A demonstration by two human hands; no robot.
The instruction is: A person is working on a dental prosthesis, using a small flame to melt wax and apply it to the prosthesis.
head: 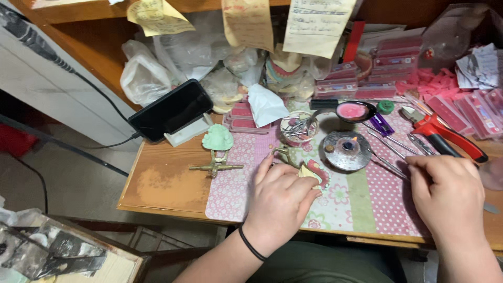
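Note:
My left hand [280, 196] rests on the patterned mat [361, 202] and grips a denture model [316, 173], pale with pink gums, on a brass frame. My right hand [445, 196] is closed around a thin metal tool [390, 166] whose tip points left toward a small round metal burner [347, 150] with a little flame. Just behind the burner lies a dark spoon holding pink wax [352, 110]. A second brass frame with a green plaster cast [216, 149] stands on the wooden table to the left of my left hand.
A black phone [170, 110] leans on a white stand at the back left. Red-handled pliers [445, 135], metal instruments and pink tooth cards crowd the back right. A small cup of burs [297, 128], plastic bags and hanging paper notes line the back. The table's front edge is close.

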